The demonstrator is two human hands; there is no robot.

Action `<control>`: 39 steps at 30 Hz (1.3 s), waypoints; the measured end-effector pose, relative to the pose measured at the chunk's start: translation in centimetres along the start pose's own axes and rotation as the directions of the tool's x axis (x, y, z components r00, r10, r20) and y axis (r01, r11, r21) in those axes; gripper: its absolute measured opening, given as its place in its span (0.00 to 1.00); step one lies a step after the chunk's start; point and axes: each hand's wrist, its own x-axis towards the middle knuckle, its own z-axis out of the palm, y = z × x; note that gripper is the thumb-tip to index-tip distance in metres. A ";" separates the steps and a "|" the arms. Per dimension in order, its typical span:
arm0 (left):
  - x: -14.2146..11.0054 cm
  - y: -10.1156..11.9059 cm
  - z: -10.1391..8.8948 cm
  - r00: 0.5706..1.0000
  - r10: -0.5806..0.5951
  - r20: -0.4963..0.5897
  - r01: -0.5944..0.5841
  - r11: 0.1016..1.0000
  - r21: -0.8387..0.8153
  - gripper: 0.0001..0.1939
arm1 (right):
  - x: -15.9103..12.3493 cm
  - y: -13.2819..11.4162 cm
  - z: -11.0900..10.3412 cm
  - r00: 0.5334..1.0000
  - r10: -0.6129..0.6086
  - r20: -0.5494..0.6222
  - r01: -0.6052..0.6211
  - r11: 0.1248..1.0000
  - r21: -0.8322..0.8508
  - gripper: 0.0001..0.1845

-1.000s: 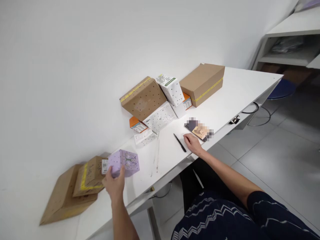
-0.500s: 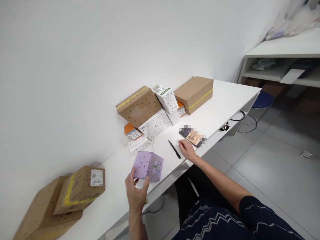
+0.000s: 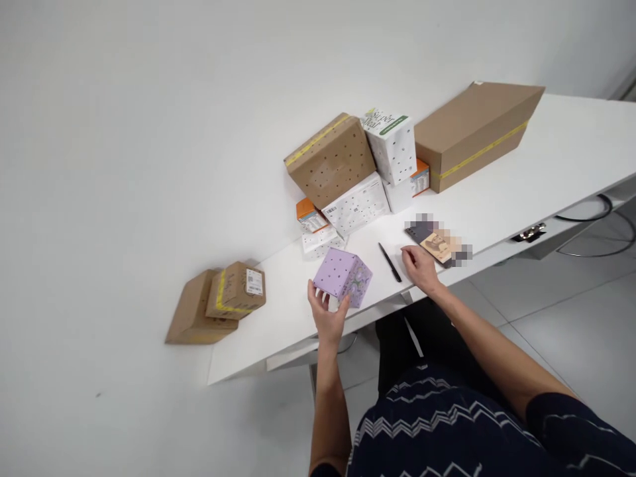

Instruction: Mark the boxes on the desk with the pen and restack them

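Observation:
My left hand (image 3: 328, 313) grips a purple box (image 3: 334, 273) by its near side, with thumb and fingers spread around it. Small dots cover the box's top, and a floral pattern decorates its right face. My right hand (image 3: 420, 266) rests on the table's front edge, its fingers curled in and nothing visible in them. Just left of that hand lies a black pen (image 3: 390, 262). A dark phone-like object (image 3: 432, 240) with a portrait picture on it, partly pixelated, lies at the right hand's far side.
Against the wall stand a dotted brown box (image 3: 338, 162), a "Super Deal" white box (image 3: 397, 156), a long white box (image 3: 356, 205) and small orange boxes (image 3: 308, 215). A large brown carton (image 3: 477, 132) is at right; two taped cartons (image 3: 236, 291) are at left. A binder clip (image 3: 530, 232) hangs below the tabletop.
The camera view has swung left and down, so the table and boxes appear farther right and higher. My left hand stays on the purple box; my right hand stays curled beside the pen.

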 end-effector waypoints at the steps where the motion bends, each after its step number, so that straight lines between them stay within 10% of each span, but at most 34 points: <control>1: 0.0 0.1 0.0 1.000 0.004 0.000 -0.004 1.000 -0.009 0.50 | 0.0 0.0 0.0 1.000 -0.007 -0.005 0.007 1.000 -0.016 0.11; 17: -0.9 0.3 0.5 0.967 0.247 0.060 -0.252 0.964 0.081 0.44 | 0.0 -0.1 0.0 0.999 -0.031 0.023 0.032 0.998 -0.051 0.12; 27: 2.4 1.5 -1.5 0.955 -0.203 -0.216 0.212 0.977 0.019 0.41 | -0.1 -0.2 0.0 0.999 -0.035 0.036 0.038 0.997 -0.070 0.12; 32: 5.5 0.0 -1.0 0.905 -0.424 -0.030 0.421 0.903 -0.082 0.33 | -0.1 -0.2 0.0 0.998 -0.036 0.042 0.039 0.997 -0.073 0.11; 39: 6.3 -3.6 0.6 0.921 -0.382 0.076 0.389 0.911 -0.135 0.27 | -0.1 -0.4 0.0 0.998 -0.040 0.047 0.043 0.997 -0.069 0.11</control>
